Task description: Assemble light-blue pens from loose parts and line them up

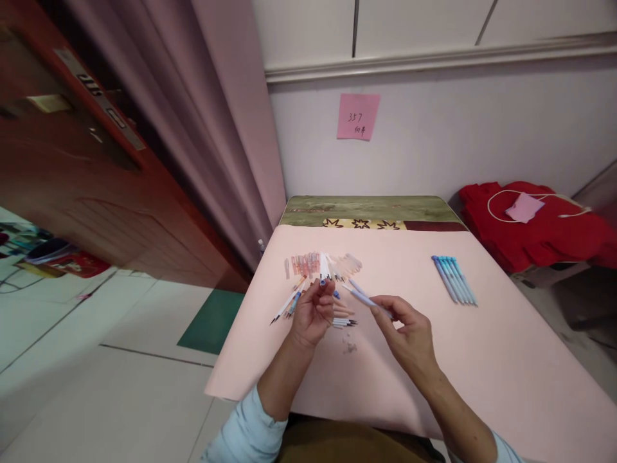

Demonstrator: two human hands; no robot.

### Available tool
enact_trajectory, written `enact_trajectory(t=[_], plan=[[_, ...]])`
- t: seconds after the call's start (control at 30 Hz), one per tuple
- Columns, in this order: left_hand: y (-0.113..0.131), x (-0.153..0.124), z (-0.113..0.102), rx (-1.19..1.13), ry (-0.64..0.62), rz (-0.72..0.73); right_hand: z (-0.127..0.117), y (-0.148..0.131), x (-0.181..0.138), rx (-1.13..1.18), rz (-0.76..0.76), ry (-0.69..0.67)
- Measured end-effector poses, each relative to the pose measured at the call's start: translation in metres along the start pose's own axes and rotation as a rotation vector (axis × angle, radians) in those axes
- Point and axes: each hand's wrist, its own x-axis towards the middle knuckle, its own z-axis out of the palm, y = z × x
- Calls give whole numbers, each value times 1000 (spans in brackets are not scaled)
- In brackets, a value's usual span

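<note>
Before me, 1 pale pink sheet [409,254] covers most of a table [419,206], its green far strip showing. On the sheet, 1 row of blue pens [454,281] lies to my right; left of it lie orange-tinted pieces [307,263], black-tipped white sticks [343,322] and, closer to me, small translucent bits [349,348].

hands [313,315]: 2 | lined-up blue pens [454,281]: about 6 | wall note [357,117]: 1 | table [366,206]: 1

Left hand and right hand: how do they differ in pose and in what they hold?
The left hand pinches a small blue piece; the right hand holds a slim pale-blue rod. The left hand shows its palm side, fingers curled; the right hand shows mostly its back. Both are bare, above the pink sheet.
</note>
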Motion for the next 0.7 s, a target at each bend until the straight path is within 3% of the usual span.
enact_trajectory(t=[0.23,0.53,0.7], plan=[[1,-1,-3,74,4,40,2,2,1,-40,-29,22],[8,-9,-5,-3,-23,24,13,64,-8,-367,27,12],[12,-9,-8,1,5,54,19,81,-16,-543,19,1]])
